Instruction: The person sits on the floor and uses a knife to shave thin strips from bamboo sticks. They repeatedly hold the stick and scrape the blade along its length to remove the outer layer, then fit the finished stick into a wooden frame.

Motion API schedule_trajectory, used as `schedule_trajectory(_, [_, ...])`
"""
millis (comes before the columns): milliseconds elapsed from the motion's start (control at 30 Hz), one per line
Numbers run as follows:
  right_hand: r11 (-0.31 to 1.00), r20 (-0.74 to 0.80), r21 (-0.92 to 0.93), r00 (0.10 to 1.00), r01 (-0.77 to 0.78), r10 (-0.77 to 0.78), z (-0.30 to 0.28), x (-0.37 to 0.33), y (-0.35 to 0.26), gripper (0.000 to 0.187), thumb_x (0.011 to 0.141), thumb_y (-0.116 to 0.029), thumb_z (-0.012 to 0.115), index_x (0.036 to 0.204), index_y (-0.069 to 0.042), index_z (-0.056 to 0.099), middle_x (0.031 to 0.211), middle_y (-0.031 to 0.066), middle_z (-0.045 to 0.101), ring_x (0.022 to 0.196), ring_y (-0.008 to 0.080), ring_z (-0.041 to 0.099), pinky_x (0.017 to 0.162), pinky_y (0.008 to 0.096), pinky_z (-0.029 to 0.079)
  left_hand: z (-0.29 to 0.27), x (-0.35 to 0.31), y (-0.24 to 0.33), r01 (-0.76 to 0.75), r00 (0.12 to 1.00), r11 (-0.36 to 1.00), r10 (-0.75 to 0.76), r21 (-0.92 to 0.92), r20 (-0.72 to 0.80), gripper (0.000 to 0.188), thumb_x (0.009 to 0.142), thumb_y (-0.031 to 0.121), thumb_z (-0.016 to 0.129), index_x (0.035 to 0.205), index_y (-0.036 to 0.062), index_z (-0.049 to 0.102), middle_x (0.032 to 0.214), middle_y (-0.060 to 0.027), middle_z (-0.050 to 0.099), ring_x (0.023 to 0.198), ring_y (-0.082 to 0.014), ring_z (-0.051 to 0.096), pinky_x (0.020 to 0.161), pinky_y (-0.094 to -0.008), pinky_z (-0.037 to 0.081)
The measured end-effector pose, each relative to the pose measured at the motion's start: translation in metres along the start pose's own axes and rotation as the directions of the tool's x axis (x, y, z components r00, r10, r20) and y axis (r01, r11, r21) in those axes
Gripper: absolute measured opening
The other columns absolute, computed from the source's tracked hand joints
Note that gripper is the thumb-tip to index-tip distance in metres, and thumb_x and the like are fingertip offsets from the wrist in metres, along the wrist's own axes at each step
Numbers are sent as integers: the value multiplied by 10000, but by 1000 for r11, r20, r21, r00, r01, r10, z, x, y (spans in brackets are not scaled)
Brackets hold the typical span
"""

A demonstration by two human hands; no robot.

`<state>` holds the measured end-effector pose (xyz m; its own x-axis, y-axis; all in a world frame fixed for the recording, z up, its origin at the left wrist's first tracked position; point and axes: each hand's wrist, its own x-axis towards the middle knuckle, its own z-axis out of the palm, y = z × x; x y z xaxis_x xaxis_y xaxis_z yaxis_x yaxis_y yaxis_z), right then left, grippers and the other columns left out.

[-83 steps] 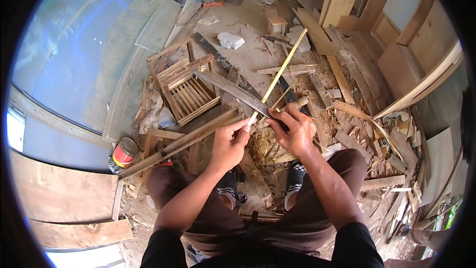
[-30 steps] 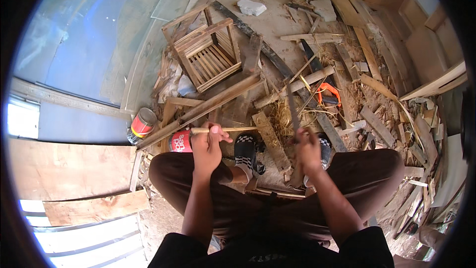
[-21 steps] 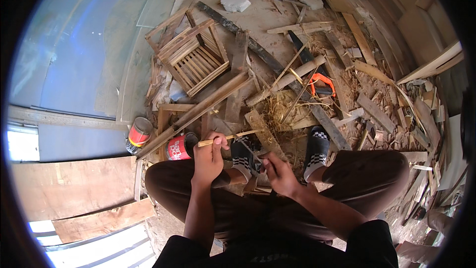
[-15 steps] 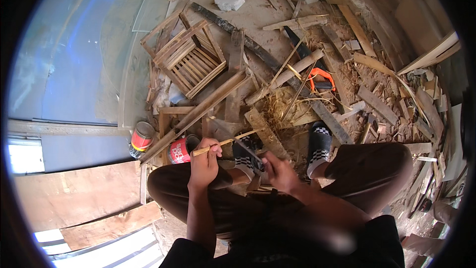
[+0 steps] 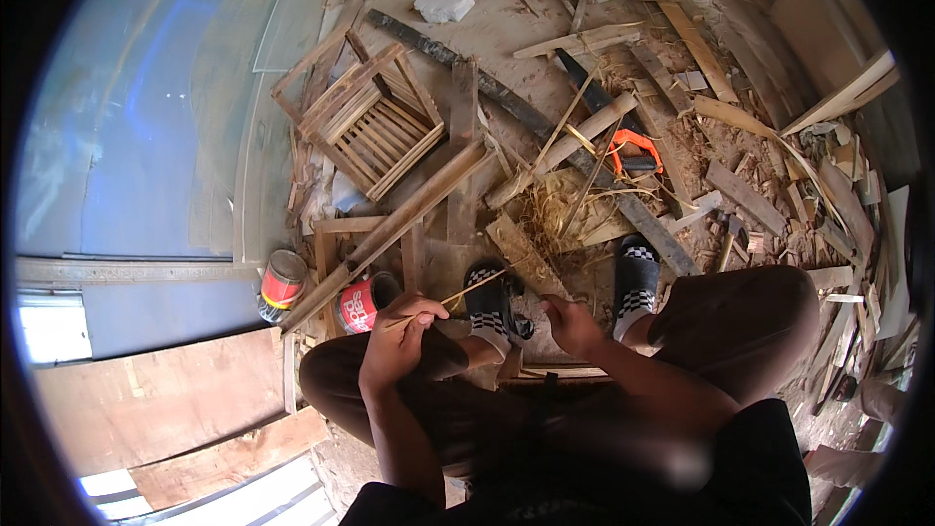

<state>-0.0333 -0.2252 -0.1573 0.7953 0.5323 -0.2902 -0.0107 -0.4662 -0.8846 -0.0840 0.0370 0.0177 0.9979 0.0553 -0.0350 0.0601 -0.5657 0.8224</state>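
Note:
My left hand point(image 5: 397, 336) is closed around a thin pale wooden strip point(image 5: 477, 284), pinched between thumb and fingers. The strip's far end points up and right, over my left shoe. To the right, my right hand point(image 5: 573, 328) stays closed in the grip that held a long-bladed knife a moment ago; its blade cannot be made out now. Both hands are above the floor, between my spread knees. Beneath them are my checkered shoes point(image 5: 487, 297) and a short wooden board point(image 5: 524, 258).
A slatted wooden frame point(image 5: 375, 127) lies ahead left. Two red-labelled cans point(image 5: 282, 278) stand near my left knee. A handsaw with an orange handle point(image 5: 635, 151) rests among shavings point(image 5: 575, 209). A hammer point(image 5: 729, 239) lies right, amid planks and scraps.
My right hand has shifted slightly right and turned, and the knife blade that crossed the strip no longer shows. My left hand has tipped a little lower with the strip.

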Motion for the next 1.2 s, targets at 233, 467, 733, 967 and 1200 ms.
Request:
schedule_trajectory(233, [906, -173, 132, 909, 402, -378, 10, -13, -59, 328, 1063, -226, 474, 1280, -11, 596, 846, 284, 680, 796, 466, 676, 680, 495, 533, 6, 8, 6, 89, 996, 996, -89, -14, -6, 142, 987, 39, 529, 930, -26, 641, 727, -112, 578, 604, -152, 521, 601, -283, 430])
schedule_trajectory(467, [976, 89, -113, 977, -184, 195, 9, 8, 35, 398, 1073, -279, 436, 1306, 16, 566, 856, 291, 666, 810, 472, 663, 709, 510, 518, 23, 15, 9, 43, 992, 998, -48, -40, -113, 174, 997, 52, 513, 902, 2, 649, 664, -63, 537, 575, -122, 504, 550, -287, 409])
schedule_trajectory(733, [999, 34, 32, 999, 41, -42, 18, -1, 14, 403, 1083, -283, 417, 1351, -10, 547, 917, 299, 659, 896, 488, 645, 781, 489, 514, 26, 20, -5, 32, 976, 998, -44, -62, -215, 225, 1037, 91, 474, 901, -5, 626, 619, -58, 507, 560, -124, 507, 548, -278, 400])
schedule_trajectory(967, [992, 138, 117, 990, -48, 31, 8, 1, -24, 419, 1096, -316, 370, 1359, -46, 554, 856, 267, 642, 821, 441, 641, 749, 470, 503, 29, 22, -4, 72, 972, 997, -73, -14, -224, 289, 1064, 128, 440, 873, -15, 603, 624, -54, 497, 568, -119, 501, 553, -275, 399])
schedule_trajectory(1200, [989, 117, 42, 984, -143, 138, 18, 7, 12, 383, 1085, -305, 406, 1320, -54, 575, 927, 286, 679, 933, 469, 667, 797, 506, 526, 19, 29, -12, 46, 950, 996, -65, -71, -305, 337, 1097, 195, 404, 858, 8, 551, 638, -26, 481, 576, -108, 491, 548, -262, 404])
